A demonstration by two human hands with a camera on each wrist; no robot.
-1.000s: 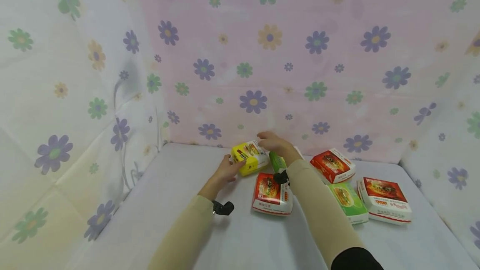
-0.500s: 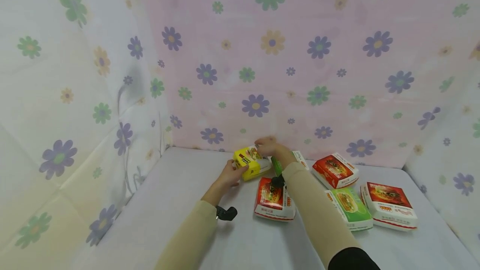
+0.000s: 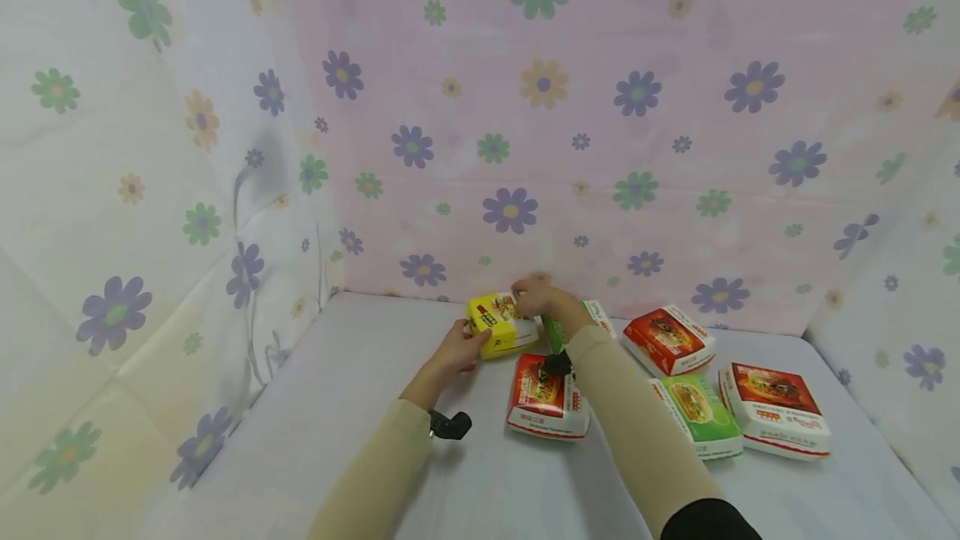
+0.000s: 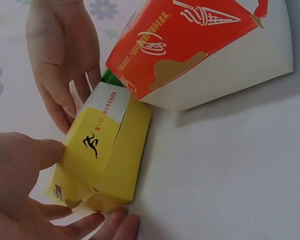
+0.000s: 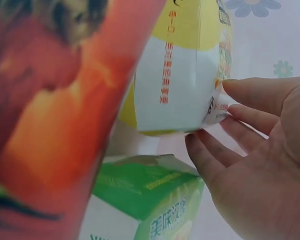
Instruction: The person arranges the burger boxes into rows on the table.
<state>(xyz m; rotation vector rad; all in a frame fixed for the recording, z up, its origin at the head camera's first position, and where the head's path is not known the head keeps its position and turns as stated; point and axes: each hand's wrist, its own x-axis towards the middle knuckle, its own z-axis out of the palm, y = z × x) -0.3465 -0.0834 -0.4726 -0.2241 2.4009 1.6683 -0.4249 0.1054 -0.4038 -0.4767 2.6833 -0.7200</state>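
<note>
A yellow-and-white burger box [image 3: 491, 317] lies near the back of the table, between both hands. My left hand [image 3: 452, 350] grips its left end, thumb on one face and fingers curled round the lower edge in the left wrist view. At the white end of the yellow box [image 5: 175, 75], my right hand [image 5: 270, 145] pinches a corner between thumb and fingertips. Just to the right stands a green burger box [image 3: 557, 335], partly covered by the right forearm. A red-and-white burger box [image 3: 538, 398] sits in front, close to the yellow one.
Right of the right arm are a red burger box [image 3: 669, 340], a green-and-white one [image 3: 697, 415] and a white one with a red top [image 3: 776, 408]. A flower-patterned cloth [image 3: 577, 140] hangs behind the table and along its sides.
My right hand has come down onto the right end of the yellow box, from just above it. The left hand keeps its place at the left end. The view has shifted slightly.
</note>
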